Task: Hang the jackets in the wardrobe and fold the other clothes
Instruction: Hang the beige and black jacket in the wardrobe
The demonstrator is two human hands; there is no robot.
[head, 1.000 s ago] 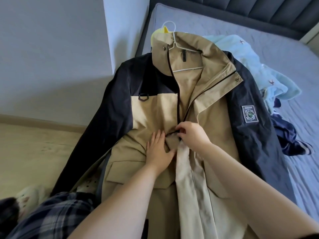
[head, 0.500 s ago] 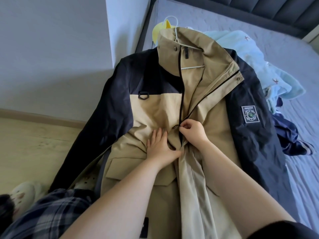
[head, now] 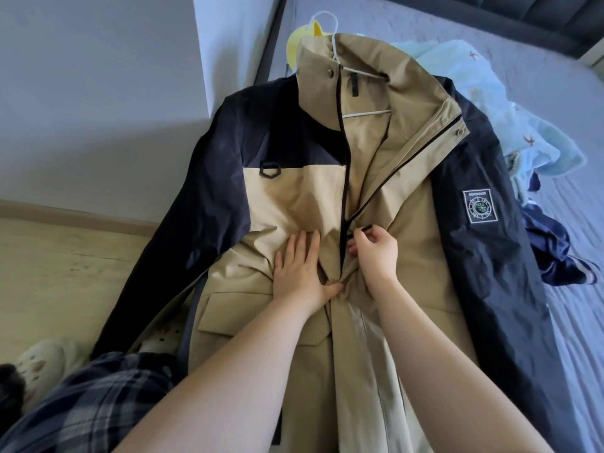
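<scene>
Now right hand (head: 376, 253) pinches zipper pull on crinkled tan jacket (head: 294, 204)

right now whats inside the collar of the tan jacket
A white hanger shows inside the tan jacket collar, hook poking out above. Its arms are covered by the shoulders.

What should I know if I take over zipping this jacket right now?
Left hand: flat, pressing the tan and navy jacket front down.
Right hand: pinching the zipper pull, zip closed below it, open above to the collar.
The jacket lies on the bed with a white hanger already inside.
Left to do: finish zipping, hang it in the wardrobe, then fold the light blue and dark blue clothes beside it.
</scene>
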